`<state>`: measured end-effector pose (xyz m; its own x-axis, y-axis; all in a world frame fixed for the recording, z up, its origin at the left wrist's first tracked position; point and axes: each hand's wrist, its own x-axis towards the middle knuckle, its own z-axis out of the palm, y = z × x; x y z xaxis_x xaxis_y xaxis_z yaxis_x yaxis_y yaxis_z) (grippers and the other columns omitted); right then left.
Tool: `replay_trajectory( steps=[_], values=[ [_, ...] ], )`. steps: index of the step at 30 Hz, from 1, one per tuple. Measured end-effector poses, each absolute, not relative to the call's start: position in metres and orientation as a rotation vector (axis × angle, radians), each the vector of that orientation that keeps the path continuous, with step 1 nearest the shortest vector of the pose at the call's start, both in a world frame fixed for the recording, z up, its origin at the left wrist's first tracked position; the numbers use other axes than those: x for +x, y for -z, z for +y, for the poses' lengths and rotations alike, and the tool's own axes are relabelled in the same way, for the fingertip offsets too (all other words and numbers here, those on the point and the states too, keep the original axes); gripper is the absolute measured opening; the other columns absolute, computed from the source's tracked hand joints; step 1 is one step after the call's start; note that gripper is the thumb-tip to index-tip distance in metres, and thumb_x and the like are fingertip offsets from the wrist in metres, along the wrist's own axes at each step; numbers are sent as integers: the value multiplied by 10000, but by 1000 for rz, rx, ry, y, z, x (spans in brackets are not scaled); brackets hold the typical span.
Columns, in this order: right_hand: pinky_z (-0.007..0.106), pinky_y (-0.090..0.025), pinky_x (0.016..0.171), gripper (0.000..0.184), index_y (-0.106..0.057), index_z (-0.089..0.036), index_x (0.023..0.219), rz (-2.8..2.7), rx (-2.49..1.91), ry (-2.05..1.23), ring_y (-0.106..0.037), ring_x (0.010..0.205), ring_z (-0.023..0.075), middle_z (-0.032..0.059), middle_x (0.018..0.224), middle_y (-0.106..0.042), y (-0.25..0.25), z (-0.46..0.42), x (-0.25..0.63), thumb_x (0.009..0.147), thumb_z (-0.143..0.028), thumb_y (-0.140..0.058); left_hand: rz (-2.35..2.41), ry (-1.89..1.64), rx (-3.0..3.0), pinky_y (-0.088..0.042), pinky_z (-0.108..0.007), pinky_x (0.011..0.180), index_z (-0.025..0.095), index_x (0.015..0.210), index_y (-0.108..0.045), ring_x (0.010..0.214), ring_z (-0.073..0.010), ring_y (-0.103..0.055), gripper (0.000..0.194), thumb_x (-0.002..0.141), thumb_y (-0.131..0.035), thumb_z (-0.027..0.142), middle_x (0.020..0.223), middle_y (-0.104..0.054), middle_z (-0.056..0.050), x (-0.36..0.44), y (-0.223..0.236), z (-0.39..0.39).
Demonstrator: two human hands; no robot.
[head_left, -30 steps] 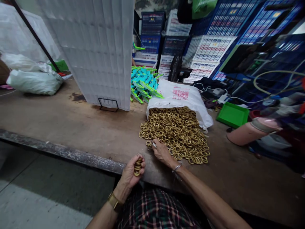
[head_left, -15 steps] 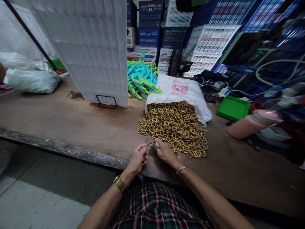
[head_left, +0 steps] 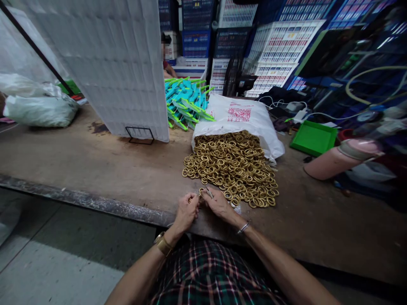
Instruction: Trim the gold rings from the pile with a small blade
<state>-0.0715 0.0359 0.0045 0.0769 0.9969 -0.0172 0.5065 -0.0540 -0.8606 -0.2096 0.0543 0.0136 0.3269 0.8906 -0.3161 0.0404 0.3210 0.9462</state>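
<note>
At the table's front edge my left hand is closed, thumb against the fingers. A bit of gold shows at its fingertips, where it pinches gold-coloured rings; most of them are hidden by the fingers. Close beside it, my right hand is closed around a slim, pointed metal tool whose exact kind I cannot make out. A single gold ring is at the right hand's fingertips, between the two hands. Just beyond lies a big heap of gold rings, spilling from the mouth of a white sack.
A white panel on a wire stand rises at left. Behind are turquoise and green plastic pieces and a person. To the right lie a green tray and a pink bottle. Stacked crates fill the back.
My hands have come closer together. The ring at my right fingertips is now lifted up between them. The camera view has shifted slightly, and more of the person behind the panel shows.
</note>
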Motion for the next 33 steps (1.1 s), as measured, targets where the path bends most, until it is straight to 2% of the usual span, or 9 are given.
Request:
replay_trajectory(
  steps=[5,12,25,30,33],
  values=[
    [198,-287,483,339,-467,-174,554,-1418,-1678,-1119,-399,490,85,-38,496,-456,-8,36,-69,824,-368,-400,1025,-926,1364,-372,-185,561,172,600,-599,591,-107,-468,135,710,-600,250,589,-547,2,-210,-17,50],
    [193,-269,488,238,-440,-178,578,-1403,-1639,-1099,-373,514,79,-54,524,-429,-13,33,-70,777,-309,-426,991,-579,928,-266,-148,337,182,769,-527,367,-46,-392,250,729,-568,425,562,-496,53,-211,-18,44],
    [192,-297,481,295,-506,-170,657,-1351,-1541,-1206,-420,490,79,-28,562,-537,-17,27,-73,835,-376,-394,748,-589,695,-321,-133,348,165,790,-497,397,-28,-432,296,701,-635,412,620,-506,49,-217,-23,39],
    [194,-308,498,330,-506,-170,634,-1403,-1570,-1156,-428,500,85,-23,554,-526,-17,28,-73,857,-365,-360,738,-597,690,-307,-135,358,166,800,-501,408,-30,-427,329,704,-629,453,610,-497,51,-218,-20,37],
    [207,-322,543,284,-506,-171,656,-1496,-1651,-996,-461,551,102,-4,596,-543,-19,27,-73,854,-299,-348,754,-626,699,-309,-140,361,169,792,-492,402,-30,-418,345,697,-633,469,606,-502,52,-219,-18,36]
  ],
)
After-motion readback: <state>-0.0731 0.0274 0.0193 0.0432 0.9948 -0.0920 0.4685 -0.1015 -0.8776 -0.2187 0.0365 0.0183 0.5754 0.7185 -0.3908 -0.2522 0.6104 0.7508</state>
